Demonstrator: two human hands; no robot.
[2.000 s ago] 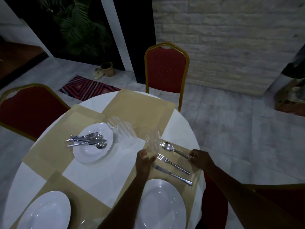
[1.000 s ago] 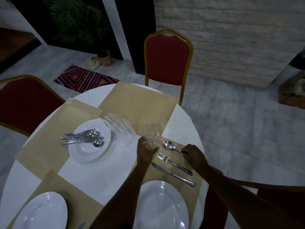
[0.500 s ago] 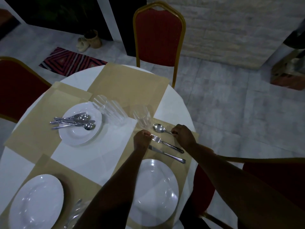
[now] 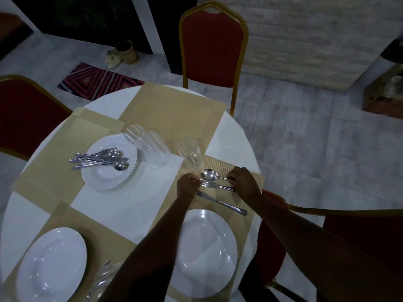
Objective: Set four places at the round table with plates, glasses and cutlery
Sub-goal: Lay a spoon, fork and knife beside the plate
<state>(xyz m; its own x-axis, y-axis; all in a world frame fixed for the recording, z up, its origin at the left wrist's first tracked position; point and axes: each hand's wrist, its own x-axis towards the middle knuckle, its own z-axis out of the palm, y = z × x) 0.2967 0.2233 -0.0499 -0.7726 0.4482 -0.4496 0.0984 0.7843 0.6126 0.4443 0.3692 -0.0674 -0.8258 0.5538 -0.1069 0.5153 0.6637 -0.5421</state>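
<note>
On woven mat – left hand [image 4: 188, 185] pinches steel fork [image 4: 214, 185], right hand [image 4: 243, 180] grips spoon [image 4: 209, 174]

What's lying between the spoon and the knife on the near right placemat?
The fork lies between the spoon and the knife, seen in the head view, with both hands at its ends.

The left hand [image 4: 188, 185] left the glass [image 4: 190, 157] and dropped to the fork [image 4: 214, 185] tines — the right hand [image 4: 242, 179] slid up onto the cutlery handles.
</note>
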